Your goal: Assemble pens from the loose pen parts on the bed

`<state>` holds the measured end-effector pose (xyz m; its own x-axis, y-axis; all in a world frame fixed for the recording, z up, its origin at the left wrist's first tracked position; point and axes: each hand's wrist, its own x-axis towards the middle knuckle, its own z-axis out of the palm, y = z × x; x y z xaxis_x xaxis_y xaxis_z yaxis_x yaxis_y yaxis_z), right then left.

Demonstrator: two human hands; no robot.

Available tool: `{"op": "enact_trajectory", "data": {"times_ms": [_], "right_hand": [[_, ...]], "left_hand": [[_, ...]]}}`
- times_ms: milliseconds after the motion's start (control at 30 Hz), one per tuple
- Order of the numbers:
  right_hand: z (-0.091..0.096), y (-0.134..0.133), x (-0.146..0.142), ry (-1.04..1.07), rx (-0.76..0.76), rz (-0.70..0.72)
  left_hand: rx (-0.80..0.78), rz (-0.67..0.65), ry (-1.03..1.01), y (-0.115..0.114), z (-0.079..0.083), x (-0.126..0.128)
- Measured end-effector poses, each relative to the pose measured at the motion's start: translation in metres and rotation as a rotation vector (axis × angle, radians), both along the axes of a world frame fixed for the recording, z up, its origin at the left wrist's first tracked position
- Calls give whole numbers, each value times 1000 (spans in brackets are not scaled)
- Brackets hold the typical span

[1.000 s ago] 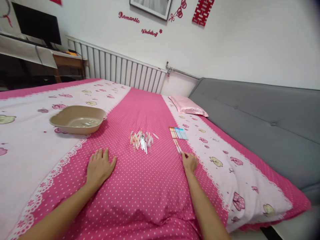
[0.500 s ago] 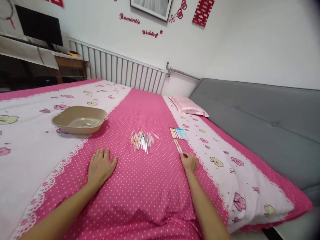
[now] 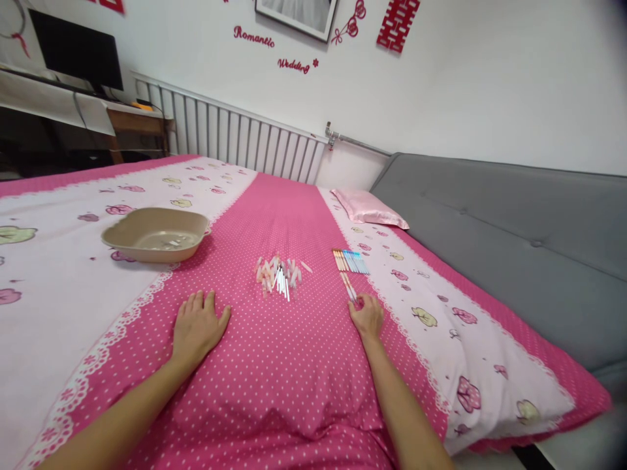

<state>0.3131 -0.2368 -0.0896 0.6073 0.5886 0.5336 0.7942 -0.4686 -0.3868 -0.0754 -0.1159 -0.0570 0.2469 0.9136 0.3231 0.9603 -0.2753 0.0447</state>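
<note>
My left hand (image 3: 198, 326) lies flat on the pink dotted bedspread (image 3: 274, 352), its fingers spread and holding nothing. On the right, my right hand (image 3: 367, 316) has thumb and forefinger at either side of the near ends of two slim white-and-orange pens (image 3: 348, 286), which lie side by side on the cloth. Just beyond them is a neat row of pens (image 3: 350, 261), orange-capped at the left and blue at the right. Between my hands, farther out, sits a loose pile of pens (image 3: 279, 275), pale pink, peach and white. One pale pen (image 3: 306, 267) lies apart at its right.
A beige plastic basin (image 3: 157, 254) with small pale pieces inside stands on the bed at left. A pink pillow (image 3: 369, 207) lies against the grey headboard (image 3: 490, 215). Behind the bed are a radiator (image 3: 235, 134) and a desk with a monitor (image 3: 76, 52).
My right hand has shifted slightly left and its thumb and forefinger now flank the near ends of the two pens. My left hand and the pile stay put.
</note>
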Motion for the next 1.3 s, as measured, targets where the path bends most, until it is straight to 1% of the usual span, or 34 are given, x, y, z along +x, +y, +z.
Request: {"op": "enact_trajectory", "data": {"times_ms": [133,367,567,867,1100,1200,1300], "right_hand": [[0,-1,-2,-42,7,1],[-4,-1,-2,-110,42,-40],[-7,0,0,-145,49,-28],[-6,0,-1,-157,56,11],[-3,-1,-3,-129,56,23],[-1,-1,-5,-101,71,-9],[0,-1,-4,-61,103,-86]], "left_hand": [[-2,1,1,0,0,0],[8,1,1,-1,0,1],[4,-2,6,-2,1,0],[-14,4,10,-2,2,1],[-18,1,3,-3,2,0],[-19,3,8,-3,2,0],[-15,6,15,-3,2,0]]}}
